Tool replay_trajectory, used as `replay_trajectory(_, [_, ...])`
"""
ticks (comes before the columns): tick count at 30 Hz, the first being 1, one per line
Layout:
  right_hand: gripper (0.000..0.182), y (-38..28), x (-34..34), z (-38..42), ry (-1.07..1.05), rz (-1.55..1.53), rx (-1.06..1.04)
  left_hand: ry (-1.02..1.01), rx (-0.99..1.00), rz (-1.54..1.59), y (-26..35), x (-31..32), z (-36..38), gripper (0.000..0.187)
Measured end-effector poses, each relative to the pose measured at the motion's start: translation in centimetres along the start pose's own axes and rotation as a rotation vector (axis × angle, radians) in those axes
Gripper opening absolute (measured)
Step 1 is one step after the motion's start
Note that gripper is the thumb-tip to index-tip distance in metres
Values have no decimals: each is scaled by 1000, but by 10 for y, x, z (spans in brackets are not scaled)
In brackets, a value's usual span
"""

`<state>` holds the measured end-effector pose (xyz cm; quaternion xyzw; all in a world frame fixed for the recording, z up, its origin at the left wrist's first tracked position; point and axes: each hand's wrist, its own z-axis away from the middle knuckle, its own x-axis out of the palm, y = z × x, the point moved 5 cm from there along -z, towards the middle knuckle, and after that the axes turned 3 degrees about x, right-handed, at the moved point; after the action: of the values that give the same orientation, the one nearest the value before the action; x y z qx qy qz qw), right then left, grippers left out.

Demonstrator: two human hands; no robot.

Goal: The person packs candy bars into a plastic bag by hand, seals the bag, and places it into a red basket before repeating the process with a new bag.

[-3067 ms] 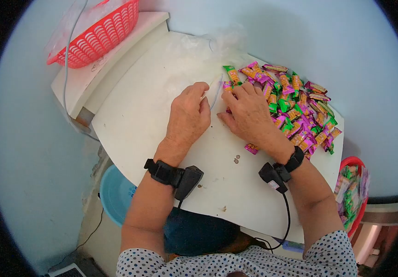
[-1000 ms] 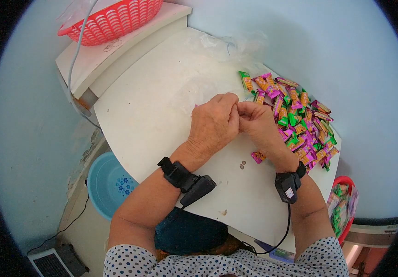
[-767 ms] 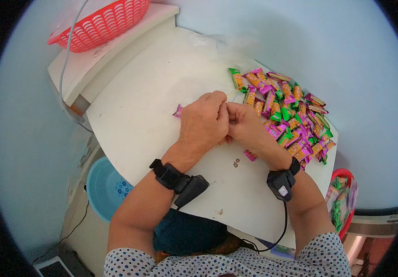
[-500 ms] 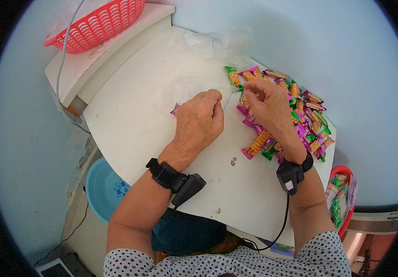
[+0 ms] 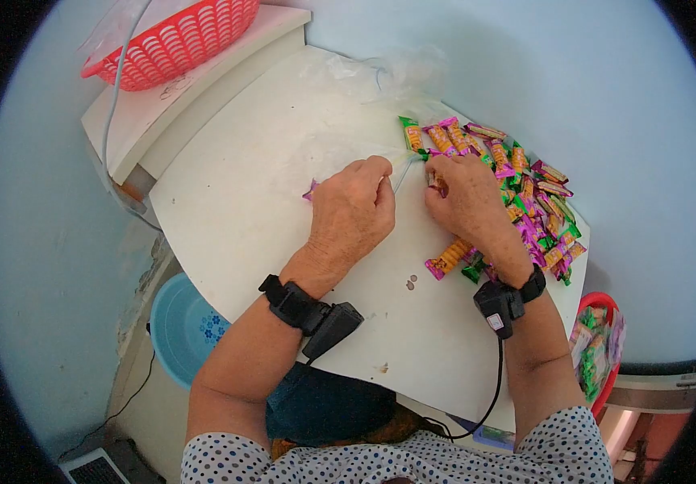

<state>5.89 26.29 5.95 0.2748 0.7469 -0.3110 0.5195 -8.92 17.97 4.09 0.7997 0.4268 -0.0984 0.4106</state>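
Note:
My left hand is closed in a pinch at the edge of a clear plastic bag, which lies crumpled and nearly flat on the white table. A pale blue line runs along the bag's edge between my hands. My right hand is curled at the left side of a heap of small snack packets, purple, green and orange. Part of a packet shows between its thumb and fingers. A purple packet end sticks out behind my left hand, the remainder hidden.
More clear plastic lies at the table's back edge against the wall. A red basket stands on a raised shelf at upper left. Below the table are a blue basin and a red container of packets. A cable hangs from my right wrist.
My right hand has curled in more tightly and turned slightly beside the heap, covering packets at its left edge. The left hand keeps its pinch with hardly any movement.

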Motion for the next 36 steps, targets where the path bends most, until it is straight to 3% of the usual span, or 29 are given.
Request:
replay_trajectory(8, [18,17,-71,2,121,-307,224,3,-5,-1,-3,0,0,11])
replay_trajectory(15, [17,3,-50,5,-338,-896,314,12,-48,3,-5,0,0,10])
replay_trajectory(18, [15,-3,-29,3,-424,-975,335,28,-71,33,-6,0,-1,9])
replay_trajectory(24, [20,-5,6,3,-279,-1161,427,59,-28,53,-3,-3,-2,8])
replay_trajectory(30, [21,-7,16,3,-157,-979,400,61,-31,63,1,-4,-2,7])
replay_trajectory(36, [20,-15,25,6,-304,-1129,416,39,-31,49,1,-3,-2,8])
